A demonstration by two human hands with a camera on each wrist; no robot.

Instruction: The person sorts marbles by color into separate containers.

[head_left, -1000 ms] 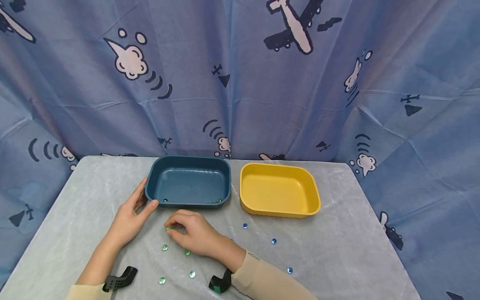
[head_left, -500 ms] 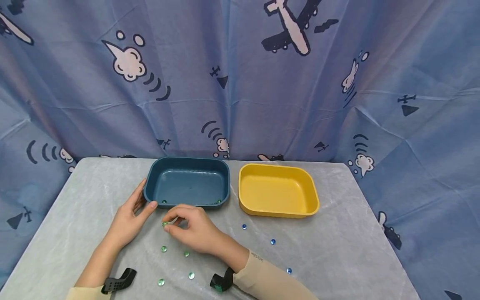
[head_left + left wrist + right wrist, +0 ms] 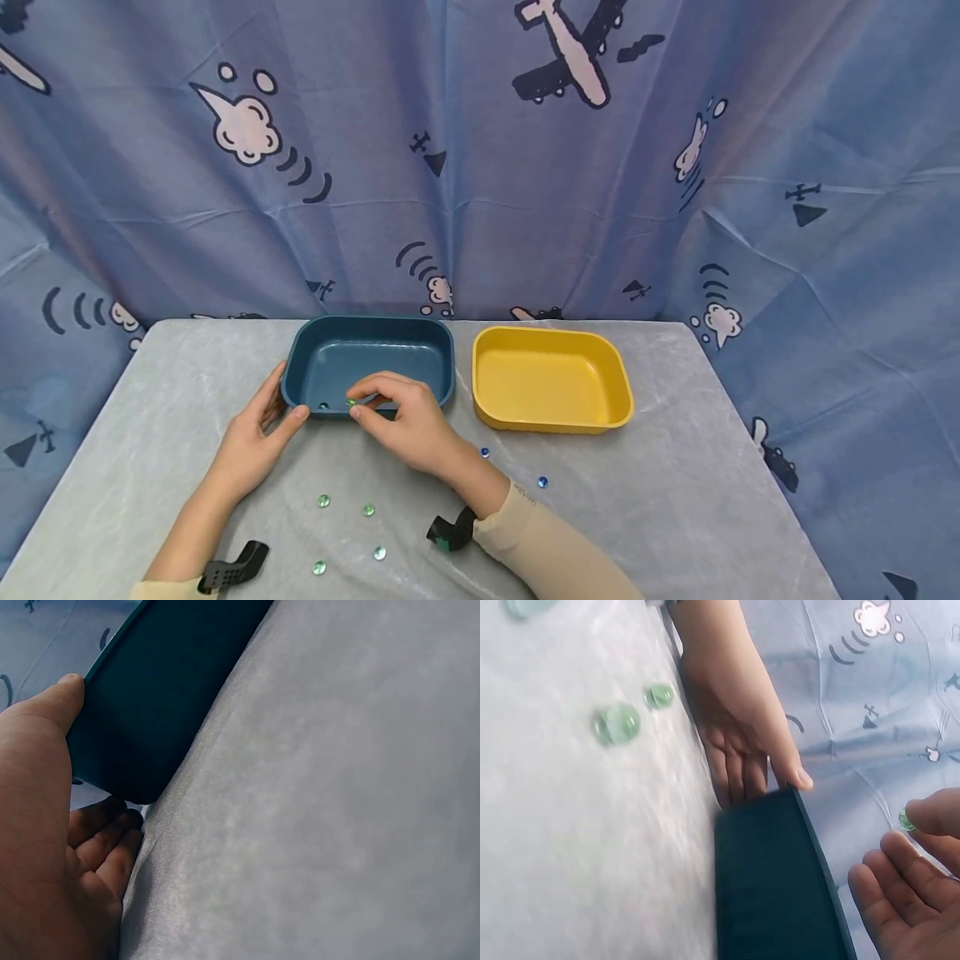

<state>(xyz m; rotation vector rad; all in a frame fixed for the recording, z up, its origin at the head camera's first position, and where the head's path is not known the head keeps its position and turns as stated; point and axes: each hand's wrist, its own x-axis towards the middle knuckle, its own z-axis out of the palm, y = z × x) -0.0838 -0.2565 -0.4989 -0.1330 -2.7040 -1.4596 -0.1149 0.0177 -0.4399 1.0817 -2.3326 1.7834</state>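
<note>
My right hand [image 3: 420, 429] pinches a green glass gem [image 3: 351, 402] between thumb and fingertips, over the front rim of the dark blue plastic box [image 3: 367, 362]. In the right wrist view the gem [image 3: 906, 819] shows at the thumb tip, while the other fingers spread loosely. My left hand [image 3: 251, 446] holds the box's near left corner, thumb at the front rim and fingers along the left side. Another green gem [image 3: 324, 406] lies inside the box by its front wall. Part of the box's inside is hidden behind my right hand.
A yellow plastic box [image 3: 551, 379] stands to the right of the blue one. Several green gems [image 3: 368, 510] lie on the grey cloth-covered table in front. Blue gems [image 3: 543, 482] lie farther right. A patterned blue curtain [image 3: 480, 167] hangs behind.
My right hand has lifted the green gem off the table and carried it up and right to the blue box's front rim. My left hand has stayed at the corner.
</note>
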